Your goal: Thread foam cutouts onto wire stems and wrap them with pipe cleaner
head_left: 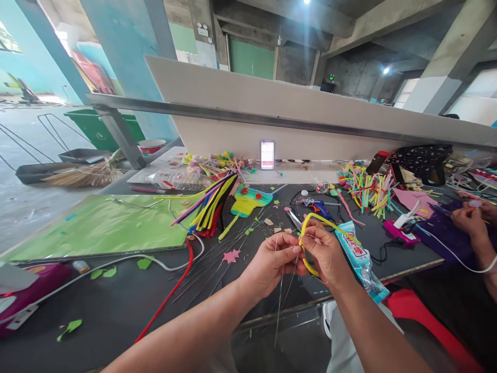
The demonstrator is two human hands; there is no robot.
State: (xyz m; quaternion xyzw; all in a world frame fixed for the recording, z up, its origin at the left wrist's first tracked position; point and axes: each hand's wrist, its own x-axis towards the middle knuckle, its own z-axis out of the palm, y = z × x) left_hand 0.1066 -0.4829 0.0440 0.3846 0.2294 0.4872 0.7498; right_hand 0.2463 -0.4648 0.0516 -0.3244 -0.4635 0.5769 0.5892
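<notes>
Close together above the front of the dark table, my left hand [274, 256] and my right hand [324, 254] meet at the fingertips. A fuzzy yellow pipe cleaner [322, 218] is bent into a loop, pinched by my right hand, its tail running off to the right. From the closed fingers of my left hand, thin metal wires [278, 311] hang downward. The exact point where wire and pipe cleaner meet is hidden by the fingers. Behind my hands lie scissors [294, 218] and a blue glue gun [321, 208]. More loose wires [202, 267] lie left of my hands.
A bundle of coloured pipe cleaners [212, 210] and a yellow-teal fuzzy piece [248, 202] lie behind left. A green sheet [97, 223] covers the left. A lit phone [267, 155] stands at the back. A blue packet [357, 254] lies right; another person's hand [469, 223] works beyond.
</notes>
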